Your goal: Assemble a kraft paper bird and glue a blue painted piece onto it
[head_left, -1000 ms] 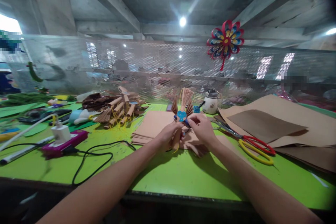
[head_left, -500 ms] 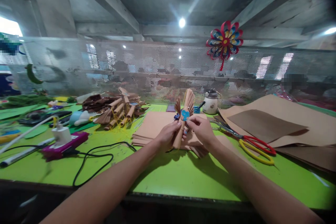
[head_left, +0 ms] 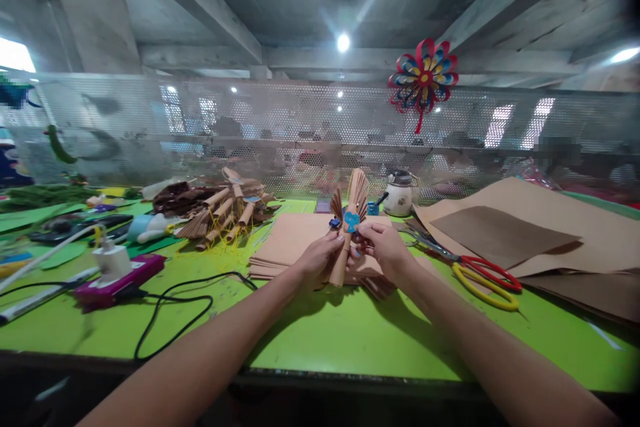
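Note:
A brown paper figure (head_left: 341,265), made of a rolled tube with pleated fans at its upper end, is held upright at a tilt over the table. My left hand (head_left: 323,255) is closed around the tube from the left. On the front of the figure sits a blue flat shape (head_left: 352,221), like a bow or flower. The fingers of my right hand (head_left: 383,243) pinch together at the right edge of this blue shape. Behind the figure lies a stack of brown paper sheets (head_left: 285,240). A second, darker blue piece (head_left: 335,222) shows just left of the figure.
Scissors with red and yellow handles (head_left: 487,283) lie at right beside large brown paper sheets (head_left: 550,213). Rolled and pleated paper figures (head_left: 227,210) are piled at left. A purple power strip (head_left: 120,282) with a black cable (head_left: 213,293) lies nearer. A white jar (head_left: 399,193) stands behind.
The view has shifted slightly. Both hands keep hold of the paper figure; the right fingers have moved only a little at the edge of the blue shape.

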The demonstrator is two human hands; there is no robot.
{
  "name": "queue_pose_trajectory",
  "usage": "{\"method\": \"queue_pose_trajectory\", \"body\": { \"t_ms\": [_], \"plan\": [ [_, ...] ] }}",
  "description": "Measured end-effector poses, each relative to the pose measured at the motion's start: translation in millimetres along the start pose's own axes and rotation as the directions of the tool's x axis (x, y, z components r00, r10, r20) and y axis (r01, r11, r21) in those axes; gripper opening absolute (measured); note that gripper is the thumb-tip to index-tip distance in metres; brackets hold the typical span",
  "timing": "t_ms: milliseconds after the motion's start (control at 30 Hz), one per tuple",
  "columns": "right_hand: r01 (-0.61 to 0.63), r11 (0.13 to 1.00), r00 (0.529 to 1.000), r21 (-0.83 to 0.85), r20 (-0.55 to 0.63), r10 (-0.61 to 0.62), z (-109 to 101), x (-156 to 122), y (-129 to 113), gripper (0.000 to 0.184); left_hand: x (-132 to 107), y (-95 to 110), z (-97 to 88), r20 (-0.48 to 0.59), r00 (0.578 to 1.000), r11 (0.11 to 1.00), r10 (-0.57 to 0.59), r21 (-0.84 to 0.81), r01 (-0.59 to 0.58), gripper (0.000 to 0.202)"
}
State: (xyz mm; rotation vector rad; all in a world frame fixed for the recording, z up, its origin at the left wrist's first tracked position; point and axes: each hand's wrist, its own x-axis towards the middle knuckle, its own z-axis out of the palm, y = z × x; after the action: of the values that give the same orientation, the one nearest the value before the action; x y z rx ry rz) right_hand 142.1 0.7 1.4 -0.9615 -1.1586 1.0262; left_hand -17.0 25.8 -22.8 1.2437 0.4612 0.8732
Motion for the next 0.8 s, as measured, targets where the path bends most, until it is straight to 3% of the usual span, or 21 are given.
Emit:
{"method": "queue_pose_trajectory", "body": {
  "t_ms": [433, 800],
  "plan": [
    [-0.052, 0.993, 0.999, 0.109, 0.008, 0.051, 2.1, -1.3, -2.6, 0.039, 4.1, -6.9, 0.6, 0.012, 0.998, 0.996, 0.069, -0.049, -0.069, 0.023],
    [-0.039, 0.994, 0.998, 0.098, -0.049, 0.044, 2.3, 1.9, 4.0, 0.034, 0.7, -3.3, 1.0, -0.013, 1.000, 1.000, 0.012, -0.016, -0.012, 0.022]
  ]
}}
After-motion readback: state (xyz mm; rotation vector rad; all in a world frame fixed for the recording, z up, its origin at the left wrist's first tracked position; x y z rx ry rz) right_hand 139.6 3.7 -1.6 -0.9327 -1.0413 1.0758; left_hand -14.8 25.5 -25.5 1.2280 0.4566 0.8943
